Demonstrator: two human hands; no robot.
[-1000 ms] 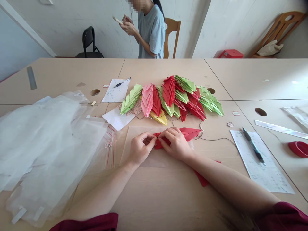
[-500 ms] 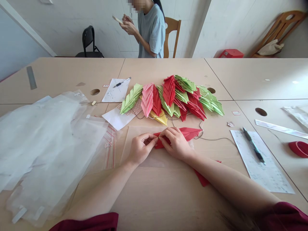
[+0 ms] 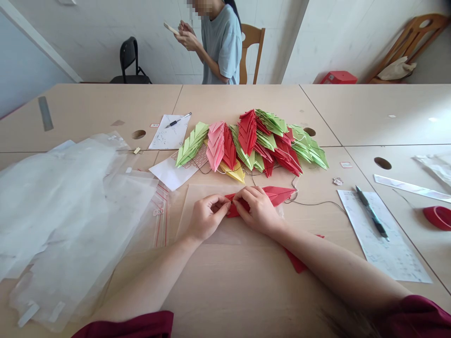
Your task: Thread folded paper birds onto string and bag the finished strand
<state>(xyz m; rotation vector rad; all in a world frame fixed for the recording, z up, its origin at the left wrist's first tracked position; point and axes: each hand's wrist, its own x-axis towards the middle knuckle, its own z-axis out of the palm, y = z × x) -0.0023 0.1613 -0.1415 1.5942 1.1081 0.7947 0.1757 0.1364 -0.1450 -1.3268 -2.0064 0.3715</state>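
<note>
A folded red paper piece (image 3: 280,194) lies across a clear plastic bag (image 3: 218,232) in front of me. At its left end, the thumb and fingers of my left hand (image 3: 209,215) pinch it. My right hand (image 3: 256,209) rests over its middle, fingers curled and pressed on the paper, hiding part of it. Just beyond, a pile of folded paper strings (image 3: 248,134) in red, green, pink and yellow is laid out with dark thread running from it. Another red paper piece (image 3: 295,260) is partly hidden beneath my right forearm.
Several plastic bags (image 3: 66,202) cover the left side. At right are a written sheet (image 3: 398,253), a pen (image 3: 371,213) and a red tape roll (image 3: 438,218). Farther back lies a note with a pen (image 3: 171,131). Across the table, a person (image 3: 221,44) holds a phone.
</note>
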